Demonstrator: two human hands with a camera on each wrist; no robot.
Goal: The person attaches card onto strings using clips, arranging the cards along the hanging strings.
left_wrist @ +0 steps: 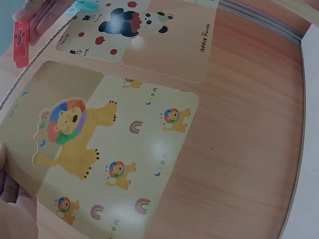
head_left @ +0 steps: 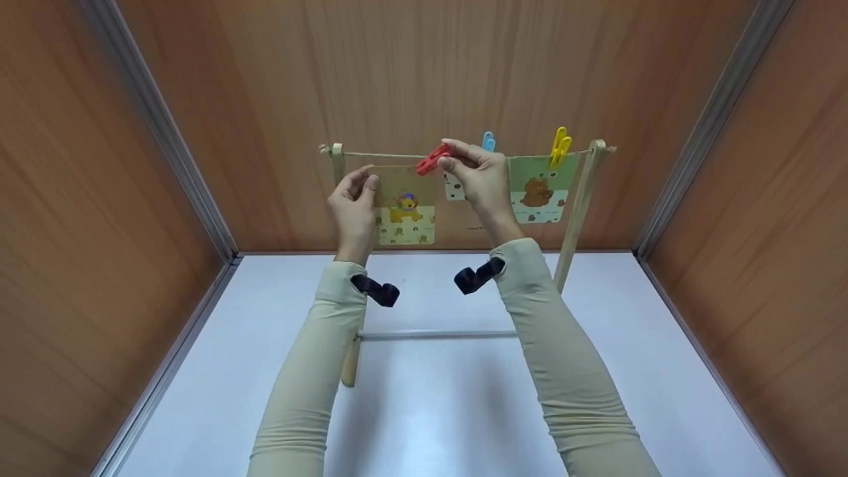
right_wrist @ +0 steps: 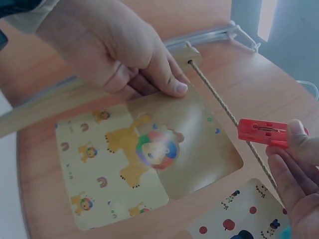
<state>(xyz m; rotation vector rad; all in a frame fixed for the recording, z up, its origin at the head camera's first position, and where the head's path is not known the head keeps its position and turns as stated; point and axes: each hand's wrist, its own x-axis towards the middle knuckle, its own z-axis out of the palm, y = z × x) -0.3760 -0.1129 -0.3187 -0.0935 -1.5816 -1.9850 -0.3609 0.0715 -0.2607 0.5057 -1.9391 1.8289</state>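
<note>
My left hand (head_left: 353, 211) pinches the upper left edge of a lion card (head_left: 405, 226), holding it upright just under the rope (head_left: 384, 155). In the right wrist view the left thumb (right_wrist: 178, 88) lies on the card's edge. My right hand (head_left: 487, 192) pinches a red clothespin (head_left: 433, 159) by its handle end. The clothespin is close to the rope, above the lion card's right corner; in the right wrist view its front end (right_wrist: 246, 130) overlaps the rope. Whether it is clipped on anything cannot be told.
On the rope hang a panda card (left_wrist: 149, 30) under a blue clothespin (head_left: 488, 141), partly behind my right hand, and a bear card (head_left: 540, 199) under a yellow clothespin (head_left: 560, 147). Wooden posts (head_left: 578, 218) carry the rope. Wood-grain panels (head_left: 424, 66) surround the white table (head_left: 199, 397).
</note>
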